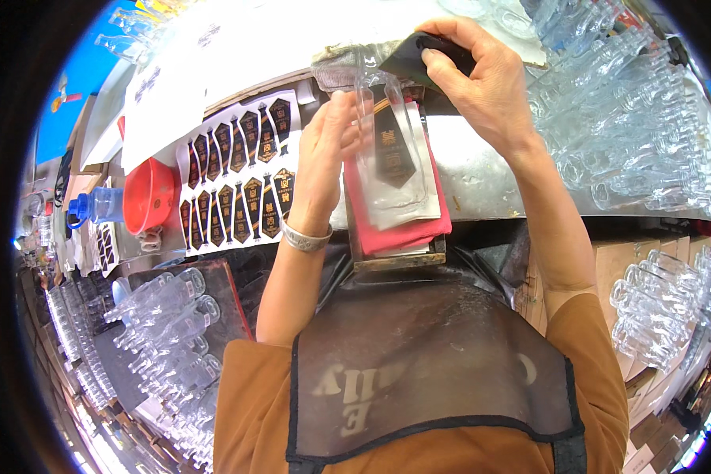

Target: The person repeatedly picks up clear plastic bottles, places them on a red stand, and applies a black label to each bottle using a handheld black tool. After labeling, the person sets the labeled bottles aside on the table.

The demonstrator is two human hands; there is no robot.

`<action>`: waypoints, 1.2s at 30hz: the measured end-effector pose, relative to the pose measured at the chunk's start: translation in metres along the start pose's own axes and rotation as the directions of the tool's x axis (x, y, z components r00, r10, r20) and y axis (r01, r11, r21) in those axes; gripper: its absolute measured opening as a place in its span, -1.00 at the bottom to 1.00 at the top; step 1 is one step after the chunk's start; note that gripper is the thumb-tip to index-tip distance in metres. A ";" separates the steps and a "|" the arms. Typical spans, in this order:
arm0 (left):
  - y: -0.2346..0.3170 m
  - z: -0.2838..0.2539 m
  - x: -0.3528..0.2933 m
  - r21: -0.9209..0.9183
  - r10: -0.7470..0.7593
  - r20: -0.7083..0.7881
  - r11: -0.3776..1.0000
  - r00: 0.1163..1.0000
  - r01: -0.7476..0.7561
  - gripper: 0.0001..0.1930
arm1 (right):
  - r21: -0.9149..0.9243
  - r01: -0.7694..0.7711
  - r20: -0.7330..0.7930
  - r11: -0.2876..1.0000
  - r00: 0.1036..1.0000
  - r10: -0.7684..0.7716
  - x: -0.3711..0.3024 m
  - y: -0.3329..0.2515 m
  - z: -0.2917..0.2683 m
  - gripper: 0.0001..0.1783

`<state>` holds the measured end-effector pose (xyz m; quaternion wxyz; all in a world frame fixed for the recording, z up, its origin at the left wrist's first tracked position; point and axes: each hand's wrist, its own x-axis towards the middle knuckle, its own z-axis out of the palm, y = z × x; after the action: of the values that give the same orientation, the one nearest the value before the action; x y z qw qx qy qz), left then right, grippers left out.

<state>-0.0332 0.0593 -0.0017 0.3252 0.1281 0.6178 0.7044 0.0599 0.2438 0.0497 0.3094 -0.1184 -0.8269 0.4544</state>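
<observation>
A clear glass bottle (412, 175) lies in front of me with its neck away from me. It carries a black tie-shaped decal (392, 142) with gold markings. Under it are a white sheet and a folded pink-red cloth (407, 237) on a narrow stand (399, 261). My left hand (324, 154), fingers straight and slightly blurred, is along the bottle's left side; whether it touches the glass I cannot tell. Pinched in my right hand (488, 87) is a flat black scraper (412, 62), tilted above the bottle's upper right.
Left of the stand lies a white sheet of decals (235, 178), beside a red bowl (149, 193) and a blue-capped jug (103, 205). Many glass bottles (616, 118) cover the right of the bench. More bottles (170, 324) stand low left, others (656, 308) on cartons low right.
</observation>
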 end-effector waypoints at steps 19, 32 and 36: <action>-0.015 0.011 -0.074 0.766 0.456 0.326 0.385 0.828 -0.514 0.29 | 0.114 0.341 0.134 0.933 0.925 -0.355 -0.040 0.002 -0.008 -0.67; -0.035 0.000 -0.067 0.421 0.479 0.256 0.726 0.839 -0.543 0.01 | 0.176 -0.517 0.411 0.837 0.812 0.415 -0.104 -0.004 -0.001 -0.45; -0.044 -0.024 -0.071 0.629 0.446 0.345 0.543 0.826 -0.556 0.03 | -0.131 -0.236 0.325 0.963 0.907 0.267 -0.112 -0.024 0.002 -0.65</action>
<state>0.0193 -0.0023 -0.0334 0.0787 0.4642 0.7502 0.4642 0.1480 0.1758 0.0235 0.0954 -0.1573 -0.8651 0.4666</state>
